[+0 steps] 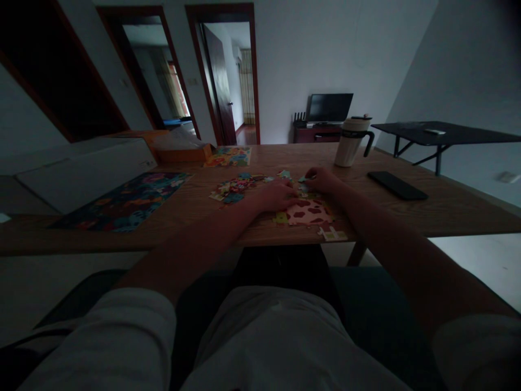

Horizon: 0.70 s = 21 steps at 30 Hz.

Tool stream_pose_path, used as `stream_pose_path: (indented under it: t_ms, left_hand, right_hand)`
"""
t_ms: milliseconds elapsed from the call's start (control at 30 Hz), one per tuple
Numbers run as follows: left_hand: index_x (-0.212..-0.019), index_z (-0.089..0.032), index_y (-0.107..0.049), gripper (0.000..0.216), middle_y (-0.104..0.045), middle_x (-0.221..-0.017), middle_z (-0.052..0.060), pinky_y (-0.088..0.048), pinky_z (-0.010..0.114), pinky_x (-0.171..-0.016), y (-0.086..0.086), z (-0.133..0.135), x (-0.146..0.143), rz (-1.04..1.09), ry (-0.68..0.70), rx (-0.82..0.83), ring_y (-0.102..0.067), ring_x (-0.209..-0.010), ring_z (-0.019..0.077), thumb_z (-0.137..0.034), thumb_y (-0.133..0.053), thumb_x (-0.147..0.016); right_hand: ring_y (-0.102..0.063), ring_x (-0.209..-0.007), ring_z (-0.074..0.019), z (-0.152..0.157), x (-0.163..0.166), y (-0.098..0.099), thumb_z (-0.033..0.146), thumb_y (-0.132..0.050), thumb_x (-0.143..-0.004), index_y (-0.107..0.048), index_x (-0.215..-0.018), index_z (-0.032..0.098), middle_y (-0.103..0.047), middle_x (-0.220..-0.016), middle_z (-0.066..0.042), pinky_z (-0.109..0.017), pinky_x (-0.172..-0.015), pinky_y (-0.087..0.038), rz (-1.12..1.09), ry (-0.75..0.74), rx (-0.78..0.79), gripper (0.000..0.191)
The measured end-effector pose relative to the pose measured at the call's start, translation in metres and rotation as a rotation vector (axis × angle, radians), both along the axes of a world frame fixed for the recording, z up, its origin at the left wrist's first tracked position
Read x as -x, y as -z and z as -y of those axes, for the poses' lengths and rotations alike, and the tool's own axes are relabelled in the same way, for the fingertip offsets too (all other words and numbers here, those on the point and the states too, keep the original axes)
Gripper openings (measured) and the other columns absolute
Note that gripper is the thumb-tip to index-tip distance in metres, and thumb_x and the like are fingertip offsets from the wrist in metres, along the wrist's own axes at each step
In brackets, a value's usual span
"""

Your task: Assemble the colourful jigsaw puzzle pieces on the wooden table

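A partly joined jigsaw puzzle (310, 213) with a pink, brown-spotted patch lies near the table's front edge. My left hand (277, 196) rests along its left side, fingers stretched out over the pieces. At the puzzle's far side my right hand (322, 180) has its fingers pressed together on a small pale green puzzle piece (302, 178); the dim light blurs the exact grip. Beyond my left forearm is a heap of loose puzzle pieces (234, 188). Another loose piece (284, 174) lies past the hands, and a pale piece (332, 234) sits by the front edge.
On the wooden table (456, 212) stand a white mug with a black handle (349, 144) and a black phone (396, 185). To the left are a dark colourful picture sheet (130, 201), a brighter sheet (230, 156), an orange box (183, 155) and a white box (89, 174).
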<state>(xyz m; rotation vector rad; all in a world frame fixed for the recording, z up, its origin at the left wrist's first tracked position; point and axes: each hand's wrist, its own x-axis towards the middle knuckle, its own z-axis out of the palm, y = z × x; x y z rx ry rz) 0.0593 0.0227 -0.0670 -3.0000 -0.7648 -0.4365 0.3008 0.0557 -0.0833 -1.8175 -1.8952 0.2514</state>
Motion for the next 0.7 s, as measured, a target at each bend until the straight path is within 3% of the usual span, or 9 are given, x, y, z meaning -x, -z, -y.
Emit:
stream_pose_path:
  t_ms: [167, 433, 700]
  left_hand:
    - [-0.125, -0.030, -0.076, 0.032, -0.065, -0.137, 0.005, -0.039, 0.035, -0.112, -0.0049, 0.0055, 0.0017, -0.031, 0.102, 0.123, -0.058, -0.125, 0.0236, -0.040, -0.056, -0.101]
    - [-0.137, -0.029, -0.068, 0.044, -0.069, -0.134, 0.006, -0.040, 0.032, -0.110, -0.0063, 0.0045, 0.0014, -0.118, 0.093, 0.192, -0.060, -0.125, 0.0243, -0.048, -0.051, -0.101]
    - [-0.151, -0.029, -0.055, 0.053, -0.042, -0.164, 0.003, -0.022, 0.035, -0.124, -0.0016, 0.0005, -0.0003, -0.212, 0.106, 0.199, -0.037, -0.151, 0.0237, -0.051, -0.039, -0.105]
  right_hand:
    - [-0.072, -0.101, -0.0251, 0.0002, 0.0003, 0.0006, 0.015, -0.074, -0.085, -0.075, -0.102, 0.016, -0.076, -0.111, -0.013, -0.035, -0.093, -0.055, -0.013, -0.011, -0.027, 0.017]
    - [-0.071, -0.101, -0.0229, 0.0026, 0.0021, -0.0005, 0.012, -0.071, -0.086, -0.074, -0.105, 0.016, -0.076, -0.112, -0.012, -0.032, -0.092, -0.055, 0.000, -0.003, -0.026, 0.019]
    - [-0.071, -0.098, -0.0227, 0.0010, -0.0001, 0.0011, 0.013, -0.073, -0.085, -0.074, -0.106, 0.016, -0.076, -0.112, -0.012, -0.033, -0.091, -0.055, 0.003, -0.014, -0.026, 0.021]
